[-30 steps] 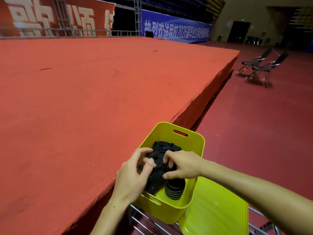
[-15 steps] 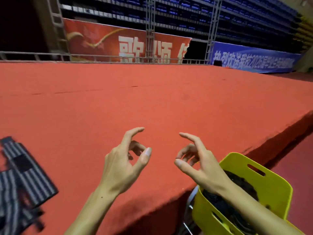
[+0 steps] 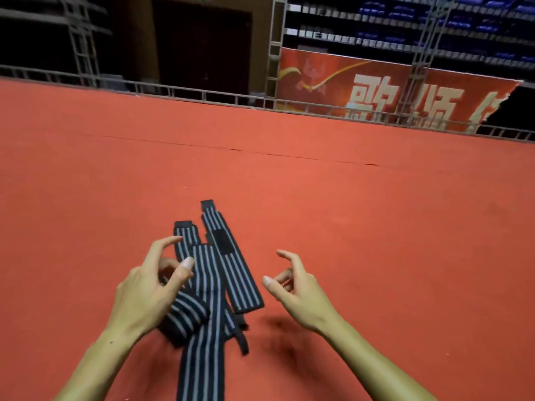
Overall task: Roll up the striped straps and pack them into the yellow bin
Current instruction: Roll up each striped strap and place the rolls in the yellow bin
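Several striped straps (image 3: 215, 285) lie in a loose, overlapping heap on the red stage floor (image 3: 376, 227), directly in front of the person. All are unrolled: at least three run flat away from the camera, and one crosses under the left wrist. One strap shows a black patch (image 3: 223, 241) near its far end.

Left hand (image 3: 144, 293): above the left side of the heap, fingers loosely curved, thumb apart from the forefinger, holding nothing. Whether it touches the strap beneath cannot be told.

Right hand (image 3: 295, 287): to the right of the heap, clear of the straps, fingers loosely curved and parted, holding nothing.

The yellow bin is not in view, so its contents cannot be checked here.

Status, as judged: for the straps in view, nothing is done. Each remains to be picked up, rolled from one end and placed in the bin. The hands appear poised to take the next strap.

A banner (image 3: 390, 91) and railing (image 3: 173, 92) stand beyond the stage.
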Action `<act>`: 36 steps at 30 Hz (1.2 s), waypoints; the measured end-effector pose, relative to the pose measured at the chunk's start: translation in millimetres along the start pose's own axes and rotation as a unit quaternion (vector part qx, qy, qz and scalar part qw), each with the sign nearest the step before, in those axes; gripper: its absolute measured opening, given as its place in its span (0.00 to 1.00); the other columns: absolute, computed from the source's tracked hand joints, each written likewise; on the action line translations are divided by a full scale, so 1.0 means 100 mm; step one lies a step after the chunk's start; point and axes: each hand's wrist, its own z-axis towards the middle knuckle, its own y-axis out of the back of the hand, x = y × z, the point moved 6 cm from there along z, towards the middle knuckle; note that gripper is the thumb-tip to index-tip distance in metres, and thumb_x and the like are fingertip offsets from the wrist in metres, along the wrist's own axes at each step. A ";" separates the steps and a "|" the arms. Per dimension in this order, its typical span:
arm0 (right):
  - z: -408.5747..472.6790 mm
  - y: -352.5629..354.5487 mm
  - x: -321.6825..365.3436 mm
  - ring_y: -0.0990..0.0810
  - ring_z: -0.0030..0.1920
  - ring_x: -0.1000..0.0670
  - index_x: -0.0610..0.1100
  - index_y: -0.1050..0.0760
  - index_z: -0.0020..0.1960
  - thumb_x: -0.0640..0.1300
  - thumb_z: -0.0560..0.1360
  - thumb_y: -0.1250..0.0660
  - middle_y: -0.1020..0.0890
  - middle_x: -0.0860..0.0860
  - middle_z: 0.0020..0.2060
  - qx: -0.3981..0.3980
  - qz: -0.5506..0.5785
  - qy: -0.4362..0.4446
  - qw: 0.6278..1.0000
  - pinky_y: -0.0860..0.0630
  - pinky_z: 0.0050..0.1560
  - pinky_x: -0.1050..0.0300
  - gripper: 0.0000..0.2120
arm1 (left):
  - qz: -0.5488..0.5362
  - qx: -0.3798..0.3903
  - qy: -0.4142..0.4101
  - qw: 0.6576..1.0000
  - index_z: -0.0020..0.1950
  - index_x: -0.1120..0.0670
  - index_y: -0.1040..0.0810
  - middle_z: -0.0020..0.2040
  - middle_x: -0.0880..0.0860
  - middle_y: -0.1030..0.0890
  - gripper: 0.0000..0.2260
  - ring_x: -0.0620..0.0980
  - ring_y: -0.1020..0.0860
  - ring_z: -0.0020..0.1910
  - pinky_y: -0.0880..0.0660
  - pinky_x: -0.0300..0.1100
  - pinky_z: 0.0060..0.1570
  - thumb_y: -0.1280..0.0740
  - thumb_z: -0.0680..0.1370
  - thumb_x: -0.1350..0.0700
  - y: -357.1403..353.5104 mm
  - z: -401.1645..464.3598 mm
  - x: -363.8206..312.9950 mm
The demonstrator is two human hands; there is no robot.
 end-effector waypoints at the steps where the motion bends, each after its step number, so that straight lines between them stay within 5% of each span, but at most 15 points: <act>1: 0.10 -0.18 -0.05 0.15 0.45 0.57 0.59 0.40 0.80 0.71 0.76 0.34 0.14 0.58 0.46 0.021 -0.013 -0.008 1.000 0.19 0.56 0.44 0.37 | 0.004 0.002 0.014 1.000 0.73 0.35 0.32 0.46 0.30 0.15 0.29 0.45 0.14 0.47 0.20 0.57 0.54 0.45 0.75 0.25 0.04 -0.02 0.13; 6: 0.45 -0.86 -0.40 0.17 0.55 0.46 0.56 0.52 0.84 0.72 0.78 0.39 0.16 0.56 0.52 0.082 -0.096 -0.067 0.990 0.21 0.59 0.42 0.43 | 0.028 0.026 0.051 0.998 0.73 0.34 0.33 0.47 0.29 0.15 0.30 0.39 0.16 0.44 0.20 0.55 0.54 0.45 0.74 0.24 0.09 -0.12 0.55; 10: 0.70 -1.09 -0.54 0.26 0.71 0.34 0.51 0.54 0.86 0.68 0.78 0.34 0.24 0.41 0.71 0.043 -0.086 -0.142 0.985 0.28 0.72 0.40 0.47 | 0.039 0.033 0.058 0.997 0.73 0.34 0.34 0.48 0.28 0.16 0.30 0.36 0.18 0.41 0.21 0.49 0.49 0.46 0.74 0.24 0.05 -0.15 0.72; 13: 0.89 -1.16 -0.52 0.31 0.75 0.30 0.44 0.53 0.86 0.64 0.79 0.29 0.32 0.35 0.75 0.015 -0.079 -0.216 0.973 0.34 0.76 0.40 0.49 | 0.034 0.023 0.060 0.997 0.73 0.34 0.33 0.50 0.27 0.17 0.24 0.32 0.20 0.44 0.26 0.43 0.44 0.40 0.80 0.26 0.03 -0.14 0.75; 18: 1.13 -1.25 -0.53 0.19 0.65 0.39 0.40 0.49 0.84 0.51 0.78 0.22 0.16 0.43 0.60 0.000 -0.037 -0.233 0.972 0.24 0.68 0.45 0.48 | 0.053 0.043 0.069 0.995 0.72 0.32 0.34 0.52 0.23 0.20 0.20 0.28 0.21 0.46 0.29 0.37 0.45 0.36 0.81 0.34 -0.07 -0.06 0.70; 23: 1.03 -1.03 -0.51 0.16 0.52 0.47 0.41 0.46 0.85 0.42 0.79 0.23 0.16 0.50 0.42 -0.023 0.043 -0.210 0.977 0.23 0.58 0.53 0.44 | 0.078 0.071 0.086 0.991 0.74 0.32 0.36 0.51 0.25 0.19 0.22 0.31 0.20 0.49 0.25 0.40 0.46 0.37 0.82 0.32 -0.29 0.12 0.72; 26: 0.86 -0.86 -0.47 0.18 0.47 0.52 0.42 0.43 0.84 0.41 0.80 0.24 0.18 0.52 0.38 -0.040 0.073 -0.189 0.978 0.28 0.55 0.57 0.40 | 0.152 0.089 0.067 0.982 0.78 0.36 0.39 0.46 0.37 0.17 0.26 0.37 0.20 0.47 0.21 0.43 0.44 0.41 0.82 0.30 -0.48 0.28 0.71; 30: 0.62 -0.73 -0.43 0.17 0.41 0.57 0.42 0.43 0.84 0.39 0.79 0.24 0.17 0.53 0.36 -0.015 0.116 -0.175 0.978 0.23 0.55 0.61 0.41 | 0.281 0.134 0.056 0.949 0.84 0.42 0.42 0.38 0.45 0.22 0.31 0.53 0.21 0.58 0.27 0.49 0.45 0.46 0.84 0.30 -0.74 0.49 0.65; 33: 0.32 -0.64 -0.42 0.17 0.38 0.63 0.42 0.42 0.83 0.38 0.80 0.25 0.18 0.52 0.37 -0.004 0.141 -0.170 0.975 0.26 0.48 0.70 0.38 | 0.283 0.180 0.082 0.939 0.85 0.42 0.42 0.42 0.46 0.19 0.31 0.56 0.18 0.59 0.27 0.52 0.53 0.47 0.84 0.30 -0.95 0.64 0.71; 36: 0.02 -0.50 -0.53 0.17 0.41 0.65 0.44 0.39 0.81 0.39 0.82 0.27 0.18 0.53 0.36 -0.016 0.148 -0.177 0.973 0.28 0.53 0.73 0.33 | 0.207 0.228 0.104 0.946 0.82 0.38 0.39 0.42 0.45 0.18 0.30 0.53 0.17 0.57 0.23 0.54 0.61 0.41 0.82 0.29 -1.10 0.72 0.77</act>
